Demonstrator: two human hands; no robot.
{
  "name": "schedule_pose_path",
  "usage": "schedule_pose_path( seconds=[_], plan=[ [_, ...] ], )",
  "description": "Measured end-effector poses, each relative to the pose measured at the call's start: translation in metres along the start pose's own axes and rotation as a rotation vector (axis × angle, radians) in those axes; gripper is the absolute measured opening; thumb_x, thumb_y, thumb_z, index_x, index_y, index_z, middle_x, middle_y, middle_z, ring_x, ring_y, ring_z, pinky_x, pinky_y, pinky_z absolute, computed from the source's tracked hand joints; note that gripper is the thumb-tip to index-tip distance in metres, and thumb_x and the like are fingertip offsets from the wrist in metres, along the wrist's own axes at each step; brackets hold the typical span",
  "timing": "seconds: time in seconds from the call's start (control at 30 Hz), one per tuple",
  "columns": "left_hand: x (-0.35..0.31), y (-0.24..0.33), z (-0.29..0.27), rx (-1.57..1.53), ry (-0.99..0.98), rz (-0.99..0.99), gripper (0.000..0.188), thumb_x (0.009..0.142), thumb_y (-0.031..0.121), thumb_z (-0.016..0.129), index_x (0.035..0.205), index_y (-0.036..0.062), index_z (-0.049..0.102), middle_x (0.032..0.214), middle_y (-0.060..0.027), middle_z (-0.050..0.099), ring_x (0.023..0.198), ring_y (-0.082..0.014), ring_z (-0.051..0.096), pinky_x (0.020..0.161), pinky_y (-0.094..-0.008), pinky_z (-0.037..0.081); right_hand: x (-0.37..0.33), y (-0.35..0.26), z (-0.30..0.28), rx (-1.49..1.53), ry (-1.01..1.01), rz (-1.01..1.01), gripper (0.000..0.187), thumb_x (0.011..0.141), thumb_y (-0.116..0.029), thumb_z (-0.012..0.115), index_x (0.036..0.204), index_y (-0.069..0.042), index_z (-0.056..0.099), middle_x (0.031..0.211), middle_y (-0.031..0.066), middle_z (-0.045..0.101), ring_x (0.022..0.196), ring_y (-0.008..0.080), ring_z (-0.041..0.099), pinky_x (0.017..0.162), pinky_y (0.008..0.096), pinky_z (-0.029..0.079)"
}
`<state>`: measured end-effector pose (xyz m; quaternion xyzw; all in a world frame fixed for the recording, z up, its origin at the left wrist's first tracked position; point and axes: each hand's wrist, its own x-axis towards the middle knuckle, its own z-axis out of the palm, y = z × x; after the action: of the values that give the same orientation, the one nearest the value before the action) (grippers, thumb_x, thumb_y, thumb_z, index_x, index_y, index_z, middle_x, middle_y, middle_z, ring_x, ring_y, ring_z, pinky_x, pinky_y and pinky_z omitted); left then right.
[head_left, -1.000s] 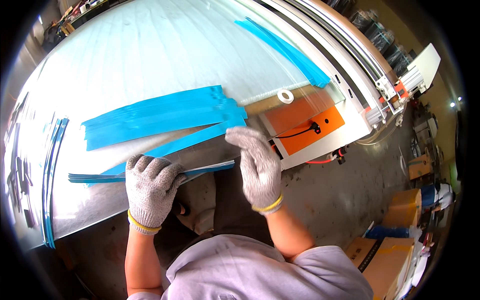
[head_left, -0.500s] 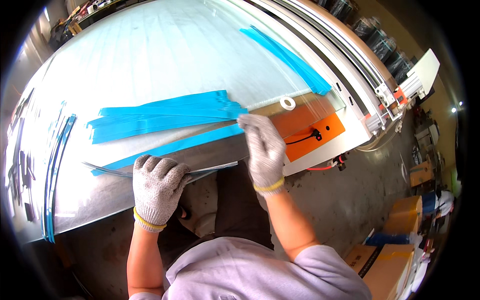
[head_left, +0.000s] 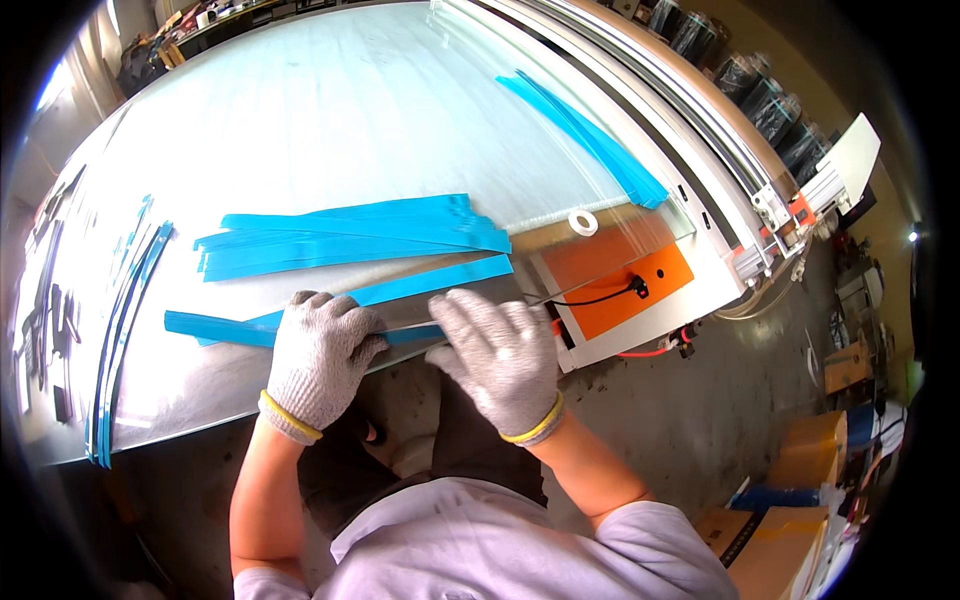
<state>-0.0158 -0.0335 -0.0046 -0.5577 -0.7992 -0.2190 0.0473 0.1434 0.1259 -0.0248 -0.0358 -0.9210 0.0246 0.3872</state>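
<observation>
Both my hands wear pale knitted gloves with yellow cuffs. My left hand (head_left: 322, 355) is closed around a narrow blue strip (head_left: 220, 328) near the table's front edge. The strip's left end sticks out past the fist, and its other end runs toward my right hand (head_left: 495, 352). That hand has its fingers stretched out and slightly apart, with the thumb by the strip's right end; whether it touches there I cannot tell. Just behind the hands lies a single blue strip (head_left: 430, 282), partly covered by my left hand. Farther back is a fanned pile of blue strips (head_left: 350, 238).
More blue strips (head_left: 590, 140) lie at the back right, near a white ring (head_left: 583, 222). An orange panel (head_left: 635, 290) with a black cable is beside a machine rail (head_left: 690, 110). Thin dark strips (head_left: 128, 345) lie at the left. Cardboard boxes (head_left: 770, 545) stand on the floor at right.
The held strip has turned from showing its thin edge to showing its blue face. My right hand has come down toward the strip, its fingers now spread.
</observation>
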Motion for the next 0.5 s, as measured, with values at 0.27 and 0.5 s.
schedule_pose_path(
  seconds=[0.27,0.5],
  plan=[
    [0.011,0.022,-0.024,-0.096,0.218,-0.091,0.021,0.077,0.006,0.076,0.098,0.0054,0.073,0.099,-0.0131,0.069,0.096,-0.0366,0.063,0.09,-0.0446,0.048,0.006,-0.003,0.017,0.008,-0.052,0.05,0.045,0.077,-0.012,0.076,0.121,-0.007,0.069,0.105,0.0084,0.066,0.088,0.0288,0.06,0.081,0.0431,0.049],
    [-0.033,0.019,0.014,0.129,0.192,-0.101,0.025,0.08,0.018,0.076,0.102,0.0081,0.071,0.111,-0.0117,0.066,0.108,-0.0344,0.06,0.092,-0.0473,0.047,0.009,0.017,0.003,0.349,-0.105,0.248,0.032,0.079,-0.015,0.082,0.108,-0.006,0.074,0.092,0.0117,0.069,0.084,0.0306,0.064,0.076,0.0397,0.053]
  ],
)
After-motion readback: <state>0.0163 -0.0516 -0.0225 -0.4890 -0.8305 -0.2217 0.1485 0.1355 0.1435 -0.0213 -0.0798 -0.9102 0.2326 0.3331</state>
